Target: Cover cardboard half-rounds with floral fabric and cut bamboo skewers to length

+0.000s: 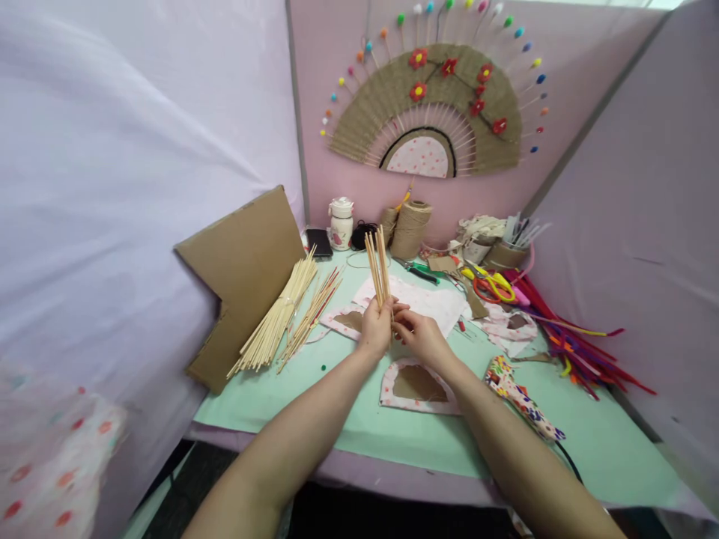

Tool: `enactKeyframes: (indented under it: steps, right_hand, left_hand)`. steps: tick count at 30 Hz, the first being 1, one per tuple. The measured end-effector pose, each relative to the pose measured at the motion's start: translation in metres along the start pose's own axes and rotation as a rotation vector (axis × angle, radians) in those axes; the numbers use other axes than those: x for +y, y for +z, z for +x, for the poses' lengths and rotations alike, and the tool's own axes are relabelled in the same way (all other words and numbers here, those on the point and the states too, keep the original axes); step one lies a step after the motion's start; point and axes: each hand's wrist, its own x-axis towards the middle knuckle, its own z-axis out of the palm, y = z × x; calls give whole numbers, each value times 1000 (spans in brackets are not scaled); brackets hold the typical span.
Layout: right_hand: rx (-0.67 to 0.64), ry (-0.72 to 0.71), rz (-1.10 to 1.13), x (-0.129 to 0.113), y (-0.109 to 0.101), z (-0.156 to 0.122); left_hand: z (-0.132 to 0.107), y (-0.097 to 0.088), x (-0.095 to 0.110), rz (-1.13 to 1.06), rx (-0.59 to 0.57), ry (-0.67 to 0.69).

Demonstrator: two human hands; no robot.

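A thin bundle of wooden sticks (377, 262) stands nearly upright above the table, gripped by my left hand (377, 323). My right hand (419, 335) is just beside it, its thumb and fingers pinched at the lower ends of the same sticks. Exactly how many sticks it pinches is hidden. Below the hands lies a half-round cardboard piece (419, 383) edged with spotted fabric. A similar fabric-edged piece (345, 322) is partly covered by my left wrist. Behind the hands a spotted white cloth (430, 299) is spread on the table.
A big pile of sticks (275, 322) and a smaller one (311, 314) lie left, by folded cardboard (247, 262). Twine (412, 228), a bottle (341, 224), pliers (421, 273) and scissors (494, 284) sit behind. A patterned glue gun (522, 400) and pipe cleaners (578, 344) lie right. A fan (359, 123) hangs behind.
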Motion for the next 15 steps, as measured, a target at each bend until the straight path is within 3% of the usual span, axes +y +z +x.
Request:
enactKeyframes:
  steps: [4,9,12,15]
  right_hand:
    - [-97,-18,-40,-1,-14,1]
    - [-103,-71,-185,-2,-36,32]
    - [-97,-174,-309,-9,-27,68]
    - [-181,-330,-411,-22,2,109]
  left_hand:
    - [-2,0,3,20,24,40]
    - [-19,0,18,342,53,394]
    - [-30,1,20,528,-74,596]
    - [-36,1,19,656,-191,824]
